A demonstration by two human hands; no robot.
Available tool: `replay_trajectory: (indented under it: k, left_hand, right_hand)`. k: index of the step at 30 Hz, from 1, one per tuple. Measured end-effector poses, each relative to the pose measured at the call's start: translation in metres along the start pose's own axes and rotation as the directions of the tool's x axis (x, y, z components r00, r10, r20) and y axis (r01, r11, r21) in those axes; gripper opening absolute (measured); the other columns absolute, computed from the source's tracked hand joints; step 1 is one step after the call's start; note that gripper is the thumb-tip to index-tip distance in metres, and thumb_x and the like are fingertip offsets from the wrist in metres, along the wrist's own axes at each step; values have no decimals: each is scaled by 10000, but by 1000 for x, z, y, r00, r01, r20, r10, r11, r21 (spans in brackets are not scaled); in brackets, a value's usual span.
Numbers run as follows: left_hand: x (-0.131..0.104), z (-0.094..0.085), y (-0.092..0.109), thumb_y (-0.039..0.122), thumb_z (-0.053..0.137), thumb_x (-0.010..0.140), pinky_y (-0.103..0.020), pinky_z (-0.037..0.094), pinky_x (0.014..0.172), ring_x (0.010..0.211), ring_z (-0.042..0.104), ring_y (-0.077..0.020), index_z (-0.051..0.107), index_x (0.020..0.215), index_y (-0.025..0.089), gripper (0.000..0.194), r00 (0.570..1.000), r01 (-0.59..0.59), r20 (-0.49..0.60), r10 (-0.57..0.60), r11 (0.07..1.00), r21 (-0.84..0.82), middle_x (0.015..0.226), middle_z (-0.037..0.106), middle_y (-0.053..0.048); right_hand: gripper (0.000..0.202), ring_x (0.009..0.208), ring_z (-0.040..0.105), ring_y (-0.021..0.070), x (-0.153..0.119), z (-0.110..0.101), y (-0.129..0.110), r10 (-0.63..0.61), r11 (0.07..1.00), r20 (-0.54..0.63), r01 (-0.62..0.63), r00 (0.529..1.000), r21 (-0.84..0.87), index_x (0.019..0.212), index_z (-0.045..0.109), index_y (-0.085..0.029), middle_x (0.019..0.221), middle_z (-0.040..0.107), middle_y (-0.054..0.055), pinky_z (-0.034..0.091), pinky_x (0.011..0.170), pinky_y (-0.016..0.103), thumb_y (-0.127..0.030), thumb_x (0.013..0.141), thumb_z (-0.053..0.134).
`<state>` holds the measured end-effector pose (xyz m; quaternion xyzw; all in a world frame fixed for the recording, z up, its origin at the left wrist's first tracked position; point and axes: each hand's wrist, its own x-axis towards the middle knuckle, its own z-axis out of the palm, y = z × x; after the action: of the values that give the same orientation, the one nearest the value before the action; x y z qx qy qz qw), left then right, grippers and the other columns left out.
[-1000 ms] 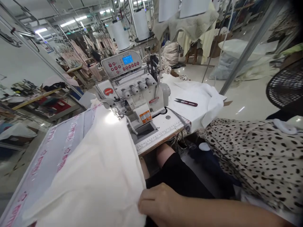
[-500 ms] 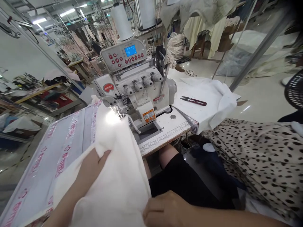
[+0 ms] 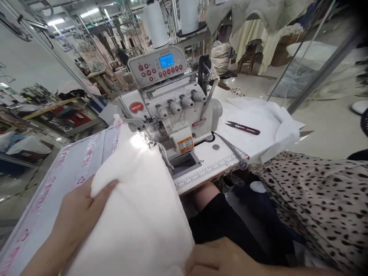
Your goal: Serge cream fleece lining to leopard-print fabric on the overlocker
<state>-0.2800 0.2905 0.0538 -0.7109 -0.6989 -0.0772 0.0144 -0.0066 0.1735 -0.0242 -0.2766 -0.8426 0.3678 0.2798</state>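
A white fabric piece [image 3: 143,207] runs from under the presser foot of the overlock sewing machine [image 3: 172,99] down towards me. My left hand [image 3: 80,207] grips a fold of it on the left, thumb on top and fingers behind. At the bottom, my right hand [image 3: 218,257] is closed on the fabric's right edge; its fingertips are partly hidden. The machine's lamp lights the fabric near the needle, left of the small orange label [image 3: 185,145].
Thread snips [image 3: 243,127] lie on white cloth [image 3: 267,115] right of the machine. Spotted fabric [image 3: 322,191] is heaped at my right. A plastic-covered table extension [image 3: 71,168] with pink lettering lies left. Thread cones [image 3: 156,25] stand behind the machine.
My left hand has moved left and slightly lower, lifting a fold of the white fabric. My right hand keeps its hold at the edge. The view has shifted slightly.
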Motion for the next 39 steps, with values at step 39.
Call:
replay_trajectory:
  k: [39]
  left_hand:
    - [40, 17, -16, 414, 249, 869, -287, 384, 582, 629, 542, -218, 521, 1046, 233, 371, 975, 48, -219, -15, 988, 144, 714, 590, -28]
  right_hand:
    - [201, 660, 488, 125, 40, -44, 23, -191, 920, -42, 164, 981, -357, 772, 540, -145, 798, 578, 29, 394, 584, 234, -31, 773, 375]
